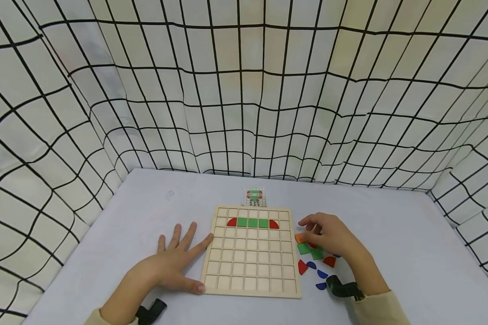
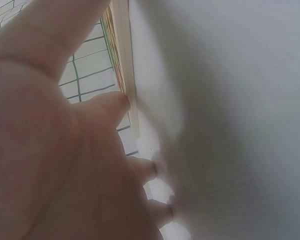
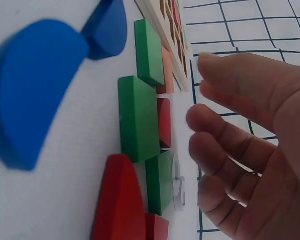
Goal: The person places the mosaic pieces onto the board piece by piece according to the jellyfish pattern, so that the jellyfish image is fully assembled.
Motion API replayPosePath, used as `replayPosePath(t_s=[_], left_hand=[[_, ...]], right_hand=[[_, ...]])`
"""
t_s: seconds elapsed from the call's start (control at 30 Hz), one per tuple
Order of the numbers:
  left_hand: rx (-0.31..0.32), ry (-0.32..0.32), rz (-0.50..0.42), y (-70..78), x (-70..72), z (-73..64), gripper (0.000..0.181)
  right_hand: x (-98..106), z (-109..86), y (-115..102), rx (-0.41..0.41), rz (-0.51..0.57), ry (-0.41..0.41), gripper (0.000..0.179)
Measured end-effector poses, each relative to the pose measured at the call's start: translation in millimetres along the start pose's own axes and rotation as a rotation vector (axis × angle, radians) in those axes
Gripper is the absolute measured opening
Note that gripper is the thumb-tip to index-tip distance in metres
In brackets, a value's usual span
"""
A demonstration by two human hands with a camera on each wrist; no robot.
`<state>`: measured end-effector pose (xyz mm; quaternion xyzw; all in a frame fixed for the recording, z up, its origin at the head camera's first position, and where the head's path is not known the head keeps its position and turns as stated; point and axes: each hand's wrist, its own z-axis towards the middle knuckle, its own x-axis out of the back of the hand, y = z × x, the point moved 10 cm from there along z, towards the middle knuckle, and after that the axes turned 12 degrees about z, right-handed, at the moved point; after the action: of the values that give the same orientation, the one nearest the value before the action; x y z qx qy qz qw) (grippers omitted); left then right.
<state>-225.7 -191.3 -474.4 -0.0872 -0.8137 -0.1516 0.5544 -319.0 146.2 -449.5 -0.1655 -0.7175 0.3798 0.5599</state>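
Observation:
A wooden grid board (image 1: 251,257) lies on the table, with a row of three green squares (image 1: 253,223) and a red quarter-circle (image 1: 232,222) at each end. My left hand (image 1: 166,268) is spread flat along the board's left side, thumb and index fingertip touching its edge. My right hand (image 1: 329,232) hovers over loose pieces right of the board, fingers loosely bent. In the right wrist view, nothing is between the fingers of the right hand (image 3: 245,145); beside it lie green blocks (image 3: 138,120), an orange block (image 3: 167,70) and a red piece (image 3: 120,205).
A small pattern card (image 1: 254,197) sits just behind the board. Blue half-circles (image 1: 321,274) and red quarter-circles (image 1: 302,267) lie near the board's lower right. A black grid net over white cloth (image 1: 252,108) encloses the back and sides of the white table (image 1: 154,198).

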Motion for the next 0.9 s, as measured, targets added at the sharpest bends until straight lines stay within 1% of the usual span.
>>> replayPosePath(t_s=[0.13, 0.27, 0.43, 0.7, 0.9], left_hand=[[-0.002, 0.002, -0.001, -0.4, -0.1, -0.5, 0.118], [-0.006, 0.006, -0.007, -0.6, -0.6, -0.7, 0.117], [-0.01, 0.009, 0.0, -0.2, -1.6, 0.1, 0.118], [-0.005, 0.002, 0.006, 0.2, -2.0, 1.5, 0.118], [-0.004, 0.002, 0.005, 0.4, -1.1, 1.2, 0.118]], right_hand=[[-5, 1.1, 1, -0.003, -0.031, -0.033, 0.023], [-8, 2.4, 3, -0.006, -0.069, -0.029, 0.021], [-10, 1.6, 4, -0.006, -0.09, -0.021, 0.019], [-13, 2.8, 7, -0.034, -0.078, -0.01, 0.014], [-14, 3.4, 5, -0.026, -0.052, -0.009, 0.015]])
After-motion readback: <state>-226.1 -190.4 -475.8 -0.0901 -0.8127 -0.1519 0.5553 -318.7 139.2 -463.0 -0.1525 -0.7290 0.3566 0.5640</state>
